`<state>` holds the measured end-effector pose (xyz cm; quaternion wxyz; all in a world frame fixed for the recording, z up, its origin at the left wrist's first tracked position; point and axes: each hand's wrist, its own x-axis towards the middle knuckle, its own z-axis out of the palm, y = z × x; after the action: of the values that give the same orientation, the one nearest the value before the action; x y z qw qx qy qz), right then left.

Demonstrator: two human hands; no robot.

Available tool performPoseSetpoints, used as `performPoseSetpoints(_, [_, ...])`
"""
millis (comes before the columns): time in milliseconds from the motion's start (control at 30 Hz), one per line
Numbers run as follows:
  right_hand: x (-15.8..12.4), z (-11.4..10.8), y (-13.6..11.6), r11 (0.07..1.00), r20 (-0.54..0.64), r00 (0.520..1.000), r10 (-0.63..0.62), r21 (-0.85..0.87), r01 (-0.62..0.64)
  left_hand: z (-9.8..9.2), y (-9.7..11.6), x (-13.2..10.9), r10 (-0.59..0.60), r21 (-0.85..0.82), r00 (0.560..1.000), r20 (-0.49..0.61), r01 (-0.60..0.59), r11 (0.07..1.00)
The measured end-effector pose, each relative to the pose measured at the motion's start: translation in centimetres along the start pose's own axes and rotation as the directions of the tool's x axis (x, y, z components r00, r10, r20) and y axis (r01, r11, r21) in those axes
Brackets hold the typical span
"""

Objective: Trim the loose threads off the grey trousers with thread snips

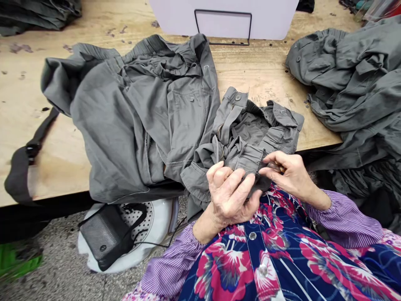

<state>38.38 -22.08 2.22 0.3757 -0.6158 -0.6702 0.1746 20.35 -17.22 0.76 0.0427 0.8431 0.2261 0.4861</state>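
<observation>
**Handling Note: Grey Cotton Cargo Trousers at the Waistband**

The grey cotton cargo trousers lie bunched on the pale plywood desk, with the waistband end drawn over the desk's near edge toward the person. The left hand is curled closed, its fingers gripping the waistband together with a narrow black fabric strip. The right hand pinches the far end of the strip, its fingers almost closed; a small object may sit there, but the view is too poor to confirm it.

The cloth appears light, soft and limp, so it will fold and slide rather than hold a shape. The double-stitched waistband is likely the firmest place to take hold. The metal zip is stiffer but gives a narrow grip.

A second grey garment lies just beside the trousers, touching them. A larger grey heap sits on the desk to the right.
</observation>
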Motion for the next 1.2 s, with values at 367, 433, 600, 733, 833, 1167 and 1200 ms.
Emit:
performPoseSetpoints(367, [-0.9, 0.8, -0.6, 0.974, 0.012, 0.993, -0.114, 0.197, 0.109, 1.3, 0.5, 1.8, -0.021, 0.181, 0.989, 0.144, -0.005, 0.983])
performPoseSetpoints(433, [-1.3, 0.8, -0.6, 0.974, -0.009, 0.987, -0.162, 0.158, 0.161, 1.7, 0.4, 1.6, -0.009, 0.168, 0.992, 0.129, -0.013, 0.986])
performPoseSetpoints(600, [-2.4, 0.8, 0.2, 0.965, -0.075, 0.982, -0.173, -0.211, 0.154, 1.9, 0.0, 0.2, -0.013, 0.071, 1.000, 0.018, 0.012, 0.997])
performPoseSetpoints(733, [-2.5, 0.9, 0.5, 0.861, -0.010, 0.966, -0.258, -0.455, 0.226, 2.1, -0.1, -0.2, -0.011, 0.022, 0.998, -0.068, 0.013, 1.000])
performPoseSetpoints(833, [-2.1, 1.1, 0.2, 0.815, 0.047, 0.961, -0.274, -0.520, 0.258, 2.3, 0.0, -0.1, -0.003, 0.010, 0.995, -0.102, 0.004, 1.000])
performPoseSetpoints(1167, [-2.0, 1.3, 0.8, 0.993, -0.042, 0.992, -0.118, -0.031, 0.116, -0.4, -1.3, -1.7, 0.077, -0.096, 0.996, -0.033, -0.080, 0.992])
performPoseSetpoints(1200, [-2.1, 1.3, 0.6, 0.993, -0.056, 0.991, -0.119, -0.013, 0.119, -0.5, -1.5, -1.8, 0.101, -0.059, 0.994, -0.039, -0.104, 0.993])
